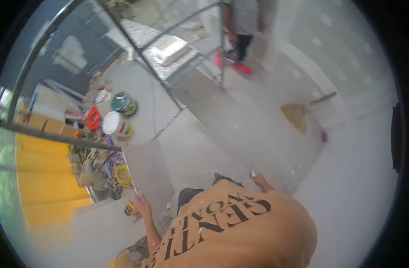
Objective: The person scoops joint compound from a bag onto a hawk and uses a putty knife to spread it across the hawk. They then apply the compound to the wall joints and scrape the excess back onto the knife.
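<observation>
At the lower left, my left hand is closed on the lower edge of a flat pale board, which reaches up toward the scaffold rail. My right hand, right of centre and beside my tan shirt, is closed round a small tool with a pale blade or tip. The tool's exact type is too small to tell. Below and around both hands lies a grey floor or platform surface.
Metal scaffold rails cross the upper left. Buckets, hoses and piled tools stand at the left, near a yellow sheet. A person with red shoes stands at the top. A pale wall rises at the right.
</observation>
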A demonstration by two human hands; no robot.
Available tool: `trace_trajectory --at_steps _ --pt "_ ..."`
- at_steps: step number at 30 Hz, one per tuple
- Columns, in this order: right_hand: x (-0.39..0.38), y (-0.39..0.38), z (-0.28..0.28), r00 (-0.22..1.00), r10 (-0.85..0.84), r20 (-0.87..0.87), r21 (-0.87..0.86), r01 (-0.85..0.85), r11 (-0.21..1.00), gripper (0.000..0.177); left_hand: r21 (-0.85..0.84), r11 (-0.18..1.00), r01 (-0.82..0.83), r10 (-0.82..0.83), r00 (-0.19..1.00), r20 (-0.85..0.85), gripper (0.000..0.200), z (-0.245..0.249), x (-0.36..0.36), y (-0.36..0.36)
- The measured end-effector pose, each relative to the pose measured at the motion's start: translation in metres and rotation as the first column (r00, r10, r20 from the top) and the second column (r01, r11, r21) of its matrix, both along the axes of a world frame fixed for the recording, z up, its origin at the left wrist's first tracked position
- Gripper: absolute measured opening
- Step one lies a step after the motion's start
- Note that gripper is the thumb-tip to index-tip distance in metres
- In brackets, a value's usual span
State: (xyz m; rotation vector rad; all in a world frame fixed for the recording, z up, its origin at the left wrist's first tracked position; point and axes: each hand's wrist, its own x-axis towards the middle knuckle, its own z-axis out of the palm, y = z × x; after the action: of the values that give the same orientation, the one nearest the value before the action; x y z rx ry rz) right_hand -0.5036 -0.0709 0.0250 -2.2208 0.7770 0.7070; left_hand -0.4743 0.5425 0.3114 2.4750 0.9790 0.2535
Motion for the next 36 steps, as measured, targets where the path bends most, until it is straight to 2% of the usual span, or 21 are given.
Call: trace_trajectory --at_steps 2,7,9,10,12,14,15,16,17,18,20,23,24,25,27,28,29,30,31,34,36 --pt "0.026 0.005 0.011 0.991 -0.014 -0.136 0.025 0.018 1.000 0.063 -0.148 0.989 0.012 -0.009 1.000 0.018 0.055 0.023 0.040 0.009" --pt "0.053 0.016 -0.003 0.975 -0.171 -0.145 0.173 0.195 0.965 0.061 -0.117 0.990 0.074 -0.050 0.979 0.199 0.056 0.098 0.138 0.006" --pt "0.051 0.023 -0.033 0.974 -0.215 -0.063 0.067 0.219 0.973 0.059 -0.168 0.982 0.080 -0.036 0.967 0.250 0.056 0.091 0.189 0.021" --pt "0.058 0.031 -0.042 0.968 -0.250 0.018 -0.037 0.251 0.967 0.057 -0.101 0.990 0.100 -0.048 0.906 0.420 0.051 0.068 0.213 0.036" --pt "0.066 0.050 0.003 0.932 -0.356 -0.072 0.192 0.363 0.912 0.055 -0.029 0.993 0.111 -0.073 0.808 0.584 0.046 0.069 0.260 0.053" --pt "0.059 0.062 -0.021 0.915 -0.396 -0.074 0.180 0.403 0.897 0.054 -0.287 0.931 0.223 0.033 0.735 0.677 0.038 0.101 0.306 0.047" --pt "0.061 0.073 -0.018 0.913 -0.402 -0.065 0.181 0.407 0.895 0.054 -0.288 0.929 0.231 0.030 0.730 0.683 0.038 0.103 0.326 0.060" --pt "0.062 0.079 -0.016 0.995 -0.100 -0.016 0.082 0.101 0.991 0.053 -0.315 0.910 0.270 0.018 0.732 0.681 0.038 0.104 0.348 0.069" --pt "0.058 0.086 -0.014 0.977 0.214 -0.009 -0.029 -0.214 0.976 0.052 -0.343 0.888 0.306 0.005 0.739 0.674 0.037 0.104 0.365 0.077" --pt "0.061 0.098 -0.015 0.978 0.207 -0.010 -0.030 -0.207 0.978 0.052 -0.344 0.885 0.312 0.001 0.739 0.673 0.037 0.105 0.383 0.084" --pt "0.071 0.130 -0.024 0.970 -0.234 -0.062 0.063 0.238 0.969 0.055 -0.434 0.857 0.276 0.092 0.748 0.657 0.039 0.117 0.412 0.086" --pt "0.089 0.186 0.016 0.891 -0.450 -0.063 -0.024 0.450 0.893 0.065 -0.425 0.811 0.403 0.068 0.656 0.752 0.039 0.095 0.456 0.112" --pt "0.084 0.201 -0.006 0.898 -0.434 0.075 -0.136 0.440 0.888 0.069 -0.426 0.803 0.415 0.056 0.660 0.749 0.039 0.071 0.472 0.135" --pt "0.076 0.213 -0.049 0.889 -0.411 0.203 -0.253 0.453 0.855 0.074 -0.250 0.927 0.278 -0.042 0.740 0.671 0.037 0.038 0.489 0.168" --pt "0.056 0.207 -0.104 0.959 -0.241 0.148 -0.014 0.246 0.969 0.080 -0.310 0.895 0.321 0.002 0.691 0.722 0.038 0.011 0.510 0.180" --pt "0.055 0.211 -0.129 0.990 -0.142 0.016 -0.108 0.143 0.984 0.076 -0.387 0.843 0.374 0.015 0.702 0.712 0.040 0.012 0.512 0.183" --pt "0.081 0.234 0.007 0.926 -0.377 -0.030 -0.024 0.376 0.926 0.066 -0.462 0.783 0.417 0.029 0.717 0.697 0.042 0.011 0.514 0.187" --pt "0.089 0.240 0.040 0.883 -0.465 -0.073 -0.053 0.462 0.885 0.057 -0.516 0.810 0.279 0.084 0.815 0.573 0.046 0.050 0.503 0.159" --pt "0.080 0.228 0.000 0.939 -0.341 -0.035 -0.084 0.337 0.938 0.054 -0.511 0.830 0.224 0.087 0.853 0.515 0.049 0.055 0.501 0.148" --pt "0.047 0.228 -0.017 0.857 -0.473 0.203 -0.256 0.513 0.819 0.059 -0.571 0.815 0.098 0.171 0.901 0.399 0.060 0.099 0.470 0.094" --pt "0.040 0.221 -0.008 0.833 -0.476 0.281 -0.268 0.544 0.795 0.062 -0.554 0.818 0.155 0.123 0.894 0.432 0.067 0.066 0.476 0.108"
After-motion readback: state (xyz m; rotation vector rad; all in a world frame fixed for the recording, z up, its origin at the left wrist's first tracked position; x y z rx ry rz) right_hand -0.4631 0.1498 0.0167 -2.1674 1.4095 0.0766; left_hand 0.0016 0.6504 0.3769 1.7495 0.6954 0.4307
